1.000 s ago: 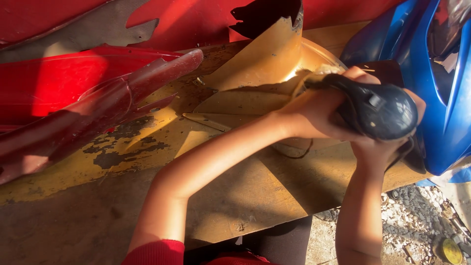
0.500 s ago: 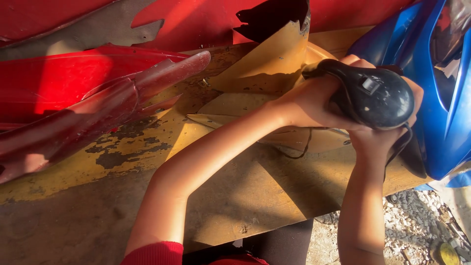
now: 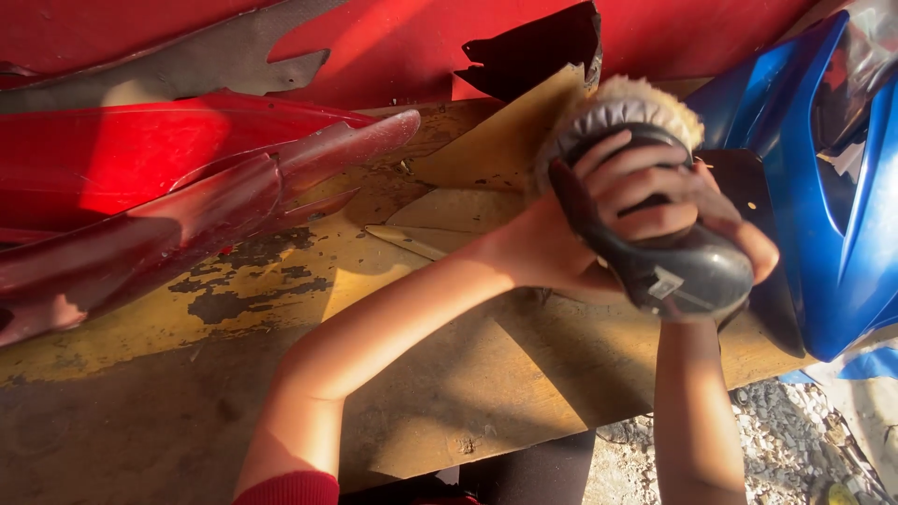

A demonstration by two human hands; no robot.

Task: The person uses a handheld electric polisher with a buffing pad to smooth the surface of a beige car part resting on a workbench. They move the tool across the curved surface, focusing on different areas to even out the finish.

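A worn wooden bench (image 3: 187, 411) fills the lower left and middle of the frame, its yellow paint flaking off in dark patches near the left centre. On it, in the upper left, lies a glossy red body panel (image 3: 168, 206), its pointed tip reaching toward the upper middle. Flat pieces of tan cardboard (image 3: 449, 220) rest on the bench in the middle of the frame, one angled up toward the top centre. A blue body panel (image 3: 823, 196) sits at the bench's right end. Below the bench, in the lower right corner, grey gravel ground (image 3: 795, 440) shows
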